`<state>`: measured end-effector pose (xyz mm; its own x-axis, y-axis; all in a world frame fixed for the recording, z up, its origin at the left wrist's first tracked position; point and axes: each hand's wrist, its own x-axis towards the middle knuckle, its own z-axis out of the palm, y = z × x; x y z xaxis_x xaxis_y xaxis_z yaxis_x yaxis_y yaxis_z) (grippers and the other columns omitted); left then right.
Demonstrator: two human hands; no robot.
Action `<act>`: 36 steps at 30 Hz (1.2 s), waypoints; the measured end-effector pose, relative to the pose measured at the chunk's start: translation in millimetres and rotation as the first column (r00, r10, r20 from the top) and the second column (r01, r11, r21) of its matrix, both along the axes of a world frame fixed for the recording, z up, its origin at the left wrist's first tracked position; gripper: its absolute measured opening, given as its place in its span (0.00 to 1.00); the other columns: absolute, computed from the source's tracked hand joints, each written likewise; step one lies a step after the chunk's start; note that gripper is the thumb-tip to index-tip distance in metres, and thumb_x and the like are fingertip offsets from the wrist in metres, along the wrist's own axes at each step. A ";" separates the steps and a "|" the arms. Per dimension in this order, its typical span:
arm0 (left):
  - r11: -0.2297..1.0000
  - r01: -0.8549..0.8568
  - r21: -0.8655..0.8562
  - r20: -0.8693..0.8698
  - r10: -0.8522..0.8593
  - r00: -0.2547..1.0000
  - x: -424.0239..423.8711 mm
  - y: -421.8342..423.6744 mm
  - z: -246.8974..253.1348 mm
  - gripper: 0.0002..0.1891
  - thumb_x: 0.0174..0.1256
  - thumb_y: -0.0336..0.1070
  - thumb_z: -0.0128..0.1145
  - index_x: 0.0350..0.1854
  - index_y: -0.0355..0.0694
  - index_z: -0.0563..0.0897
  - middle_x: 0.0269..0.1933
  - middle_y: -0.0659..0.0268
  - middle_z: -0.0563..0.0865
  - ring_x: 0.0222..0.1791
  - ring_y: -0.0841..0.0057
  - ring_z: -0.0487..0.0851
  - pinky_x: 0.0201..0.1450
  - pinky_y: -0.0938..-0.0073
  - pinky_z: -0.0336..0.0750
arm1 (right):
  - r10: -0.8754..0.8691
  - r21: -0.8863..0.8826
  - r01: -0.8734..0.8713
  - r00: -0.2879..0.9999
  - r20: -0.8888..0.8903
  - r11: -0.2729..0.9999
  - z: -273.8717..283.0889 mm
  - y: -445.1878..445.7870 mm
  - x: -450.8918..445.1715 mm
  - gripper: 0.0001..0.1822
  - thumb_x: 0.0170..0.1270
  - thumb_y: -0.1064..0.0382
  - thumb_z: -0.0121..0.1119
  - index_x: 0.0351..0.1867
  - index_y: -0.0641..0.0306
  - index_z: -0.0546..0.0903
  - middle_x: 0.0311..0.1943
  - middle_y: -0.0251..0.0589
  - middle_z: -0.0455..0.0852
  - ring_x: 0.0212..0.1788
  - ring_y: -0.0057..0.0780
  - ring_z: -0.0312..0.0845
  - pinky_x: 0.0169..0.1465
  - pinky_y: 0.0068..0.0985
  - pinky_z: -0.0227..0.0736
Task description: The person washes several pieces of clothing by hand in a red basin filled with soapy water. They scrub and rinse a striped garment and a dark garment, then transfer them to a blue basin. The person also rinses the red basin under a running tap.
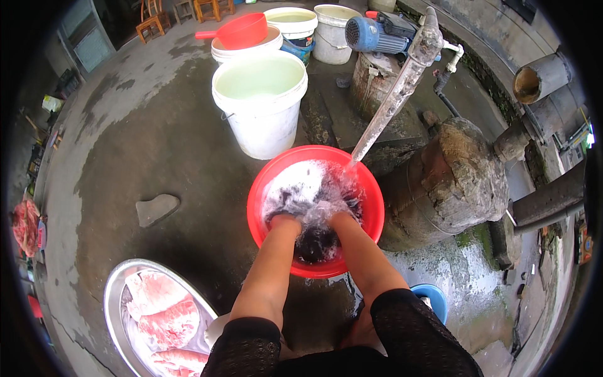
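Note:
A red plastic basin stands on the wet ground before me, holding foamy, splashing water and dark cloth-like material. Both forearms reach down into it. My left hand is under the water at the basin's left side, and my right hand is under it at the right; fingers and anything in them are hidden by water and foam. Above the basin's upper right rim ends a worn pipe, with water pouring from it. At lower left, a metal basin contains pieces of raw meat.
A white bucket of water stands beyond the basin, with more buckets and a red dipper behind. A blue motor pump sits on a pillar. At right are a concrete block and a blue bucket. A flat stone lies left.

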<state>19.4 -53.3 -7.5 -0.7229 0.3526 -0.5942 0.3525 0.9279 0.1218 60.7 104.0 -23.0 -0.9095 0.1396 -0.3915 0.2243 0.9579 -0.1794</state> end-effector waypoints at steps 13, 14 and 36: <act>0.694 0.003 0.720 -0.320 0.328 0.889 -58.2 -86.2 181.5 0.14 0.67 0.39 0.48 0.42 0.33 0.80 0.41 0.45 0.82 0.46 0.48 0.78 0.48 0.57 0.70 | -0.204 -0.245 0.056 0.744 -0.637 0.968 202.9 66.5 70.0 0.10 0.54 0.71 0.53 0.37 0.61 0.82 0.35 0.53 0.83 0.41 0.51 0.79 0.45 0.40 0.73; 0.668 -0.005 0.744 -0.310 0.352 0.883 -65.8 -94.6 192.0 0.14 0.68 0.39 0.49 0.43 0.33 0.79 0.34 0.51 0.82 0.33 0.58 0.78 0.35 0.63 0.70 | -0.216 -0.276 0.024 0.690 -0.691 0.961 222.3 67.9 72.1 0.09 0.54 0.71 0.55 0.37 0.62 0.82 0.34 0.53 0.82 0.40 0.51 0.79 0.46 0.38 0.73; 0.763 0.633 -0.135 -0.292 -0.641 0.710 92.8 -113.4 198.2 0.28 0.49 0.53 0.65 0.49 0.41 0.76 0.41 0.57 0.79 0.39 0.62 0.82 0.40 0.62 0.76 | 0.449 0.336 -0.416 0.893 -0.023 0.845 199.1 11.2 168.3 0.26 0.52 0.45 0.62 0.48 0.58 0.77 0.45 0.43 0.76 0.48 0.42 0.75 0.48 0.35 0.71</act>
<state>112.2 -166.7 190.7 -0.4740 0.7848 -0.3992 0.8749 0.4710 -0.1127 229.0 115.2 176.1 -0.9372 -0.1771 -0.3005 -0.2291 0.9622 0.1473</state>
